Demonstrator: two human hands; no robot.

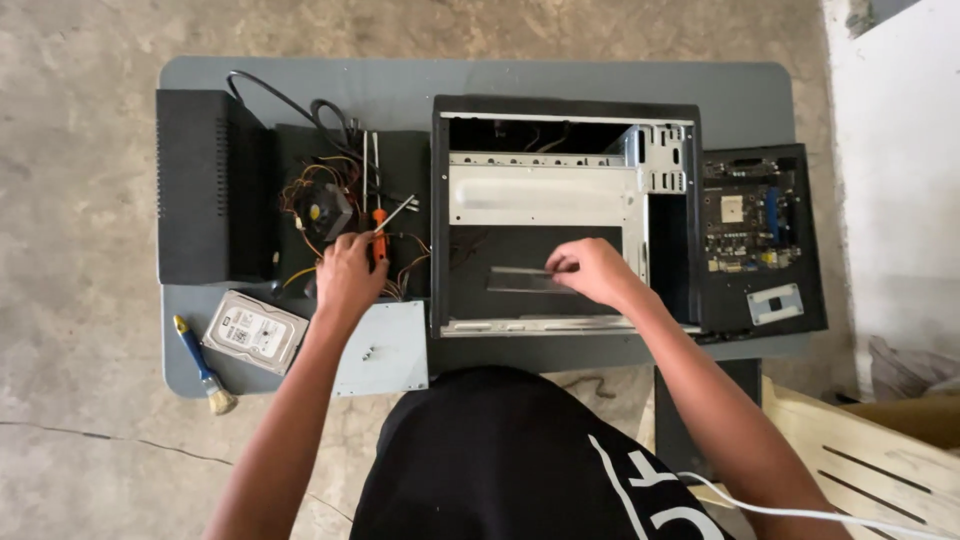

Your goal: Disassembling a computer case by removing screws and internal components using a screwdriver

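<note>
Left hand: my left hand (347,272) is closed around the orange-handled screwdriver (380,232), whose metal shaft points up and to the right over the tangle of wires (310,215).
Right hand: my right hand (592,270) reaches into the open computer case (565,215), fingers pinched narrow on a thin grey metal strip (520,281) lying on the case's dark floor.
Arms: both forearms stretch forward from my body, the left one straight up, the right angling in from the right.
Near the left hand: a small fan (322,212) sits among the wires on a black panel; a pale metal plate (385,348) with loose screws lies just below.
Further out: a hard drive (254,331) and a blue-handled brush (201,365) rest at the desk's (560,80) left front; a motherboard (757,225) lies right of the case.
</note>
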